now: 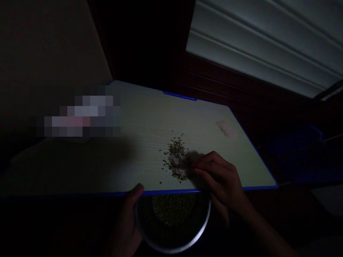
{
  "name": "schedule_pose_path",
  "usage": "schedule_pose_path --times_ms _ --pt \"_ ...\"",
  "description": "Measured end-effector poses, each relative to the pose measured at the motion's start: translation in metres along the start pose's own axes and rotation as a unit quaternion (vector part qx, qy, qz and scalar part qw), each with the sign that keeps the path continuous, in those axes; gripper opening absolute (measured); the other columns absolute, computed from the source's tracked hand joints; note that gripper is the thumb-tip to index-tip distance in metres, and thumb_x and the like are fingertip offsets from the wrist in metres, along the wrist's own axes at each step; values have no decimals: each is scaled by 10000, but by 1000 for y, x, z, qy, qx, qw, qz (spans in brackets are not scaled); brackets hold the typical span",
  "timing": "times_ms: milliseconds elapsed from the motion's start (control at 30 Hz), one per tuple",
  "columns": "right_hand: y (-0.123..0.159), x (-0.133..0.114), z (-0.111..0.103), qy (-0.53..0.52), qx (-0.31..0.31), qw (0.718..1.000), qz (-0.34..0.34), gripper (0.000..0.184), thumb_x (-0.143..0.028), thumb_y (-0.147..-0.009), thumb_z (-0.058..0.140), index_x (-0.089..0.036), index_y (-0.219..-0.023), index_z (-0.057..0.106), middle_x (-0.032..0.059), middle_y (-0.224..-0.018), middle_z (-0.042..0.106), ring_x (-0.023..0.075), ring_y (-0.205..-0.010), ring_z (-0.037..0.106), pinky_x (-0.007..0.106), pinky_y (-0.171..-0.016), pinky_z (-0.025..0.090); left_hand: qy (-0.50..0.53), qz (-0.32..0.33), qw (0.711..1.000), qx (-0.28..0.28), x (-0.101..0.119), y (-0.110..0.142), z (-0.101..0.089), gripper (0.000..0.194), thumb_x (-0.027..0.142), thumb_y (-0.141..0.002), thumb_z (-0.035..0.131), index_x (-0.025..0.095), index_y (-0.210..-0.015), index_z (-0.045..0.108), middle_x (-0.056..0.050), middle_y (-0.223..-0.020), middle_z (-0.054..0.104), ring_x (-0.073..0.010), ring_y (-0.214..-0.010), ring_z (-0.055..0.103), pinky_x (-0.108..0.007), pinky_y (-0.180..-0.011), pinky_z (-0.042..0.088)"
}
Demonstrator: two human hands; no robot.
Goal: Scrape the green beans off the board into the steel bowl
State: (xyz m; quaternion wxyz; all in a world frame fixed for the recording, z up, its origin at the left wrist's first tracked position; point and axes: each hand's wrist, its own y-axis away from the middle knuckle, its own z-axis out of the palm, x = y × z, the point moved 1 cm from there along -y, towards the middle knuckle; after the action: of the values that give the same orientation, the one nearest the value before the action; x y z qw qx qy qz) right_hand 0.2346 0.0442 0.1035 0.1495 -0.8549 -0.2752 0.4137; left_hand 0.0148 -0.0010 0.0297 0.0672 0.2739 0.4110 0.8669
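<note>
A small heap of greenish-brown grains [176, 159] lies on a pale table top [144, 121] with a blue edge. My right hand [218, 175] rests on the table just right of the heap, fingers curled together and touching the grains. My left hand [128, 221] grips the rim of a round metal bowl [173, 221] held just below the table's near edge. The bowl holds more of the same grains. A faint pinkish-white patch of small grains [226, 128] lies farther right on the table.
The room is dark. A blurred-out patch covers something at the table's left side. A white panelled surface [268, 43] stands behind at the upper right. A dark blue object [302, 150] sits right of the table.
</note>
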Motion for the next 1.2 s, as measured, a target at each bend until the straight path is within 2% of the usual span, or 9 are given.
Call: schedule_pose_path --times_ms 133,267,367,533,733,833,967,1033,1200 --pt "2 -2 -2 -9 44 999 9 146 -173 -942 675 -268 -1024 749 30 -902 718 185 -847 658 344 -717 527 15 -6 1000 -5 0 1 2 51 197 -827 716 226 -869 724 -3 -827 769 -147 -683 718 -135 -529 565" --pt "10 1 -4 -29 73 996 49 100 -168 -928 661 -250 -962 708 1 -814 672 155 -740 628 302 -644 476 8 11 1000 -3 1 2 4 43 185 -817 717 218 -813 689 1 -763 750 -222 -862 752 -242 -726 647" --pt "15 4 -6 -33 60 996 64 62 -187 -922 660 -240 -929 691 -11 -764 639 143 -685 597 286 -608 440 23 8 999 -24 0 1 5 35 216 -816 723 237 -835 702 6 -807 762 -205 -826 749 -263 -789 646" --pt "17 8 -7 -39 63 995 72 39 -211 -902 656 -225 -871 676 -4 -736 630 151 -668 582 285 -597 426 21 -3 1000 -14 2 6 11 87 186 -869 648 193 -794 690 1 -768 749 -121 -587 671 -188 -722 617" --pt "16 10 -7 -26 49 996 71 41 -196 -867 656 -227 -839 658 -10 -719 618 148 -645 577 282 -586 412 5 -10 999 -49 2 4 6 54 233 -827 702 189 -852 723 -23 -809 766 -201 -824 746 -232 -760 626" --pt "15 8 -6 -11 38 997 72 48 -199 -871 646 -231 -836 656 -12 -712 617 146 -641 574 280 -583 413 -1 -12 999 -39 2 4 4 70 222 -845 679 175 -869 724 -30 -825 770 -178 -736 735 -223 -747 622" --pt "13 4 -6 -5 32 997 68 54 -206 -861 641 -236 -818 651 -14 -707 629 147 -638 582 283 -586 426 4 0 999 -40 2 7 7 83 197 -860 647 165 -872 723 -48 -867 776 -185 -822 746 -209 -753 616" --pt "12 4 -6 -11 37 997 62 55 -197 -849 637 -236 -813 653 -18 -702 628 143 -631 579 281 -580 420 11 3 999 -37 2 8 9 89 194 -869 638 178 -844 721 -34 -830 772 -179 -819 746 -186 -707 609" --pt "13 7 -6 -14 19 998 53 37 -227 -834 645 -247 -850 672 -17 -710 636 149 -642 583 293 -579 424 2 1 1000 -16 2 9 11 105 188 -888 628 206 -824 709 25 -779 760 -118 -638 698 -117 -555 552"
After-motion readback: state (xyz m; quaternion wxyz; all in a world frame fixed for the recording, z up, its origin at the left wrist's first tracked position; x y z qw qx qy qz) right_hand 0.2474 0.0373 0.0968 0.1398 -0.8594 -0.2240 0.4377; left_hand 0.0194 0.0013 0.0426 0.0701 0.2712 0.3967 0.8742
